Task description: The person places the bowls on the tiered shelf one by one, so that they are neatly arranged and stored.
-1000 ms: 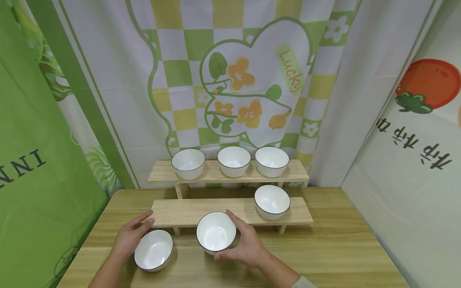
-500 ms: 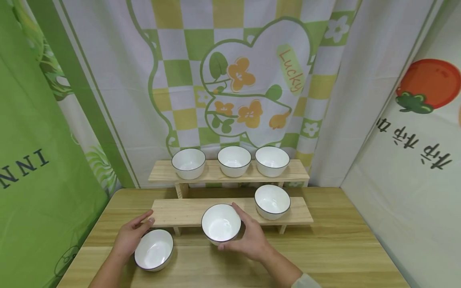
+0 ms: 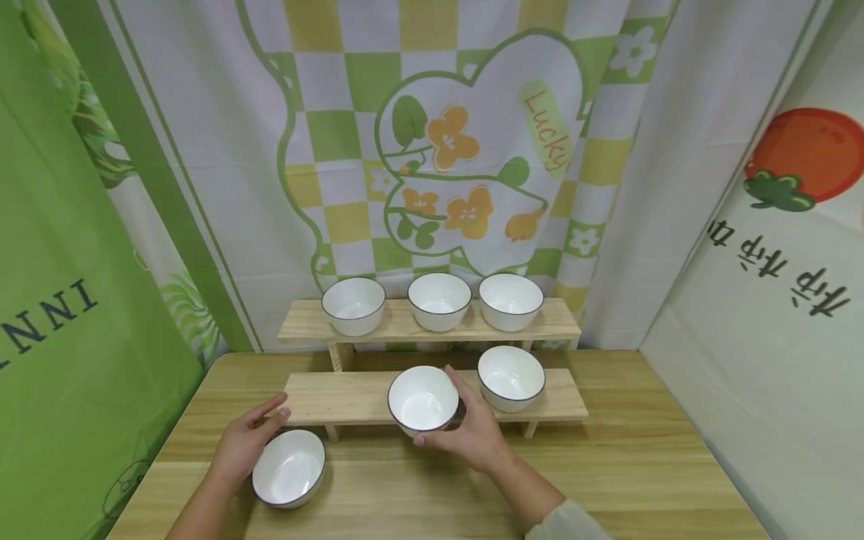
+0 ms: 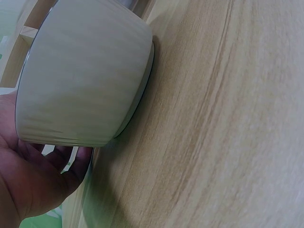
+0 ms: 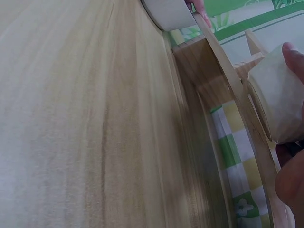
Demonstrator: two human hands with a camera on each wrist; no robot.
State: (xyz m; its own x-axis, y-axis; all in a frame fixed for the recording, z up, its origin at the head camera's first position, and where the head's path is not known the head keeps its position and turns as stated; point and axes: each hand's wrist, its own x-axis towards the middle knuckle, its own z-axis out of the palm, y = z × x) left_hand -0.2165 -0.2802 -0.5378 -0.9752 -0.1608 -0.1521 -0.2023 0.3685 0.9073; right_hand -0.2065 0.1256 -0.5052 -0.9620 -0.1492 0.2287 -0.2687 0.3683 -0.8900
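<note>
My right hand [image 3: 475, 431] grips a white bowl [image 3: 423, 401] with a dark rim by its right side, thumb at the front and fingers behind. In the head view this bowl is over the front of the lower wooden shelf [image 3: 337, 397]; the right wrist view shows its base [image 5: 261, 111] close to the board. On the table at the left stands another white bowl [image 3: 289, 469]. Beside it is my left hand [image 3: 243, 446], its fingertips at the shelf's left front corner. In the left wrist view that hand's loosely bent fingers [image 4: 78, 164] show beyond the bowl [image 4: 85, 71].
A white bowl [image 3: 511, 379] stands on the lower shelf's right part. Three more, a left bowl [image 3: 354, 307], middle bowl [image 3: 439, 304] and right bowl [image 3: 511, 304], line the upper shelf [image 3: 398, 328]. Printed curtains [image 3: 223, 187] surround the wooden table [image 3: 641, 450].
My right hand has carried its bowl away from me and slightly right, from in front of the lower shelf to over it. The left hand and the other bowls have stayed put.
</note>
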